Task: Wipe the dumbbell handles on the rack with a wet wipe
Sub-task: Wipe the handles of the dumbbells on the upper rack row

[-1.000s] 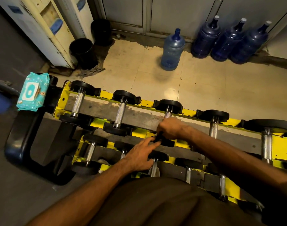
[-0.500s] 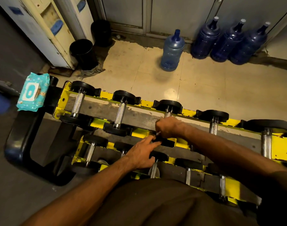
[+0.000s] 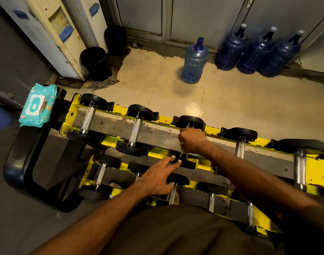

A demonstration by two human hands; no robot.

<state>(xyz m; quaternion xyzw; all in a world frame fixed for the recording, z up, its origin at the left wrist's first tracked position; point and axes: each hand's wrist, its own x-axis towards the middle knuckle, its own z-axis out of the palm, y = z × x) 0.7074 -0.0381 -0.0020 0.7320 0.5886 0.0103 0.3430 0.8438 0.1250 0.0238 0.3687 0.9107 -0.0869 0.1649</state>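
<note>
Right hand (image 3: 192, 140) fists handle (image 3: 182, 153); left hand (image 3: 157, 179) outstretched.

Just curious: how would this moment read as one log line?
right hand: grips third top-row handle | left hand: touches its near plate

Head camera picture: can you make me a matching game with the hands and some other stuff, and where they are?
Things: 1 wipe pack; 2 right hand; 3 left hand; 4 lone bottle.
Clues: A pale blue, standing on the floor; B curled round a dumbbell handle; C teal, left of the rack; D fingers straight, touching a black weight.
Pairs: 1-C, 2-B, 3-D, 4-A.
</note>
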